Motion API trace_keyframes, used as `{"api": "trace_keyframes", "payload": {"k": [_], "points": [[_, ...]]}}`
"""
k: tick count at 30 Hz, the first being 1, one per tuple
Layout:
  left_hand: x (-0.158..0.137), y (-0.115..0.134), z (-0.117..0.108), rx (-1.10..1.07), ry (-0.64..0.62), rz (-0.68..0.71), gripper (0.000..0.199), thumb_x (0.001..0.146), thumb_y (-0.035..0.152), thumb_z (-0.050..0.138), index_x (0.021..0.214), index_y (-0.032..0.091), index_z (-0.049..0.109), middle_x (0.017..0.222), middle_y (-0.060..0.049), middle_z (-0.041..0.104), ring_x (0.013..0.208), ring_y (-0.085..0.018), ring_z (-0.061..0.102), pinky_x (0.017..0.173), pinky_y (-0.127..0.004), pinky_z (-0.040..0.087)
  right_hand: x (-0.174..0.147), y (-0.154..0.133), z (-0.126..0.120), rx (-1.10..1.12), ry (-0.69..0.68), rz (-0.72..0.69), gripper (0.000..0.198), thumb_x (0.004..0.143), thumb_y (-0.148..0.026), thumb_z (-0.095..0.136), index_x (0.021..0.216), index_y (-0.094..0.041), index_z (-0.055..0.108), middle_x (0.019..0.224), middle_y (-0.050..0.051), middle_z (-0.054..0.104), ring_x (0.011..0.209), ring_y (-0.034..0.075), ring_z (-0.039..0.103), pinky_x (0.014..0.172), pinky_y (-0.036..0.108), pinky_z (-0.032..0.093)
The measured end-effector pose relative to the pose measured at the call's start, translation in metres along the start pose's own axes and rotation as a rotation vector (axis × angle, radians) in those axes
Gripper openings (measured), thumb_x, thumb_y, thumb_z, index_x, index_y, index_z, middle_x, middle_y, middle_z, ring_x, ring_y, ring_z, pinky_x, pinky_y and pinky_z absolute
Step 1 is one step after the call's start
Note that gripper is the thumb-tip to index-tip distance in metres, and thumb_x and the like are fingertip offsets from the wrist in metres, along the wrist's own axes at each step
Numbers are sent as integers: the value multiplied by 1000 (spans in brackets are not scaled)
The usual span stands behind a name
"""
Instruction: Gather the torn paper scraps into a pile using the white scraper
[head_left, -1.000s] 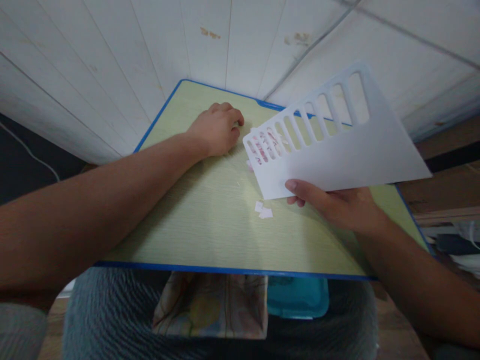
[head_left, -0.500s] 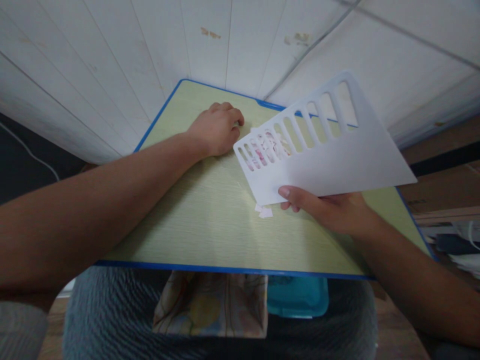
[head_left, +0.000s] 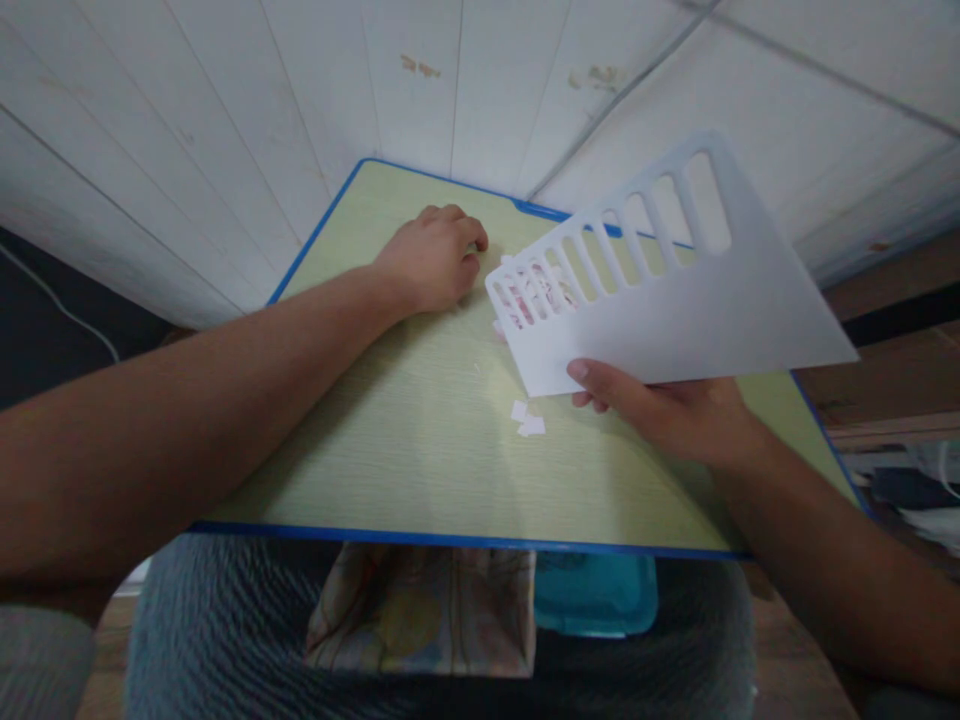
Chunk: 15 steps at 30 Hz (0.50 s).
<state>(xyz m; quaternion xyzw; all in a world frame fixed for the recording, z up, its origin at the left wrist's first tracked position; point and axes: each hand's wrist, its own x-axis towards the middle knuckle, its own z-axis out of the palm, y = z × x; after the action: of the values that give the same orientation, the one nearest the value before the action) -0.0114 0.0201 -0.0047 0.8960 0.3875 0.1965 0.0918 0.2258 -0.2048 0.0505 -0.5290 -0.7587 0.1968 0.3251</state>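
My right hand (head_left: 667,412) grips a white sheet of card (head_left: 682,325) by its lower edge, thumb on top and fingers underneath. A row of rounded slots, growing longer toward the right, runs along the sheet's upper side. It is tilted above the small table (head_left: 360,440). Through the shorter slots at its left end show pinkish patterned paper pieces (head_left: 500,331), mostly hidden beneath it. My left hand (head_left: 435,258) rests on the tabletop just left of them, empty, with loosely bent fingers and the thumb apart. Small white paper scraps (head_left: 532,426) lie below the sheet.
A patterned fabric pouch (head_left: 420,620) and a turquoise plastic container (head_left: 600,595) sit below the table's front edge, by my lap. White panelled wall (head_left: 412,110) rises behind the table, with a cable (head_left: 622,95) running down it. Cardboard boxes (head_left: 900,380) stand at the right.
My right hand has shifted the slotted sheet slightly right and up, uncovering more of the white scraps and a pinkish piece. The left hand has stayed where it was.
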Motion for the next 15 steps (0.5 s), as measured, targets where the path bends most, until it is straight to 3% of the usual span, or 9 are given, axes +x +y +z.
{"api": "trace_keyframes", "payload": {"k": [2,7,12,15], "points": [[-1,1,-1,10,-11,1,41,110,45,48,137,35,77,146,-9,75,140,-36,60,126,-65,55,1,1,-1,44,40,2,36,107,-33,78,72,-30,70,68,-5,76,61,21,74,77,39,67],[-2,1,-2,-1,-4,10,40,109,45,50,137,35,77,141,-10,75,138,-36,60,128,-63,54,-1,0,-1,12,-15,11,34,106,-38,82,74,-31,72,65,-4,74,64,22,75,83,40,69],[-3,6,-6,3,-22,-9,43,110,44,49,140,34,77,146,-12,74,140,-37,60,128,-64,53,-2,1,-1,26,32,62,37,107,-45,81,74,-31,72,67,-3,76,60,22,73,76,40,70],[-3,9,-8,23,-56,-38,45,109,44,50,141,30,78,150,-15,72,144,-38,59,132,-62,51,-5,3,-2,-14,-22,17,34,104,-42,84,74,-32,74,68,-2,77,69,25,78,89,43,72]]}}
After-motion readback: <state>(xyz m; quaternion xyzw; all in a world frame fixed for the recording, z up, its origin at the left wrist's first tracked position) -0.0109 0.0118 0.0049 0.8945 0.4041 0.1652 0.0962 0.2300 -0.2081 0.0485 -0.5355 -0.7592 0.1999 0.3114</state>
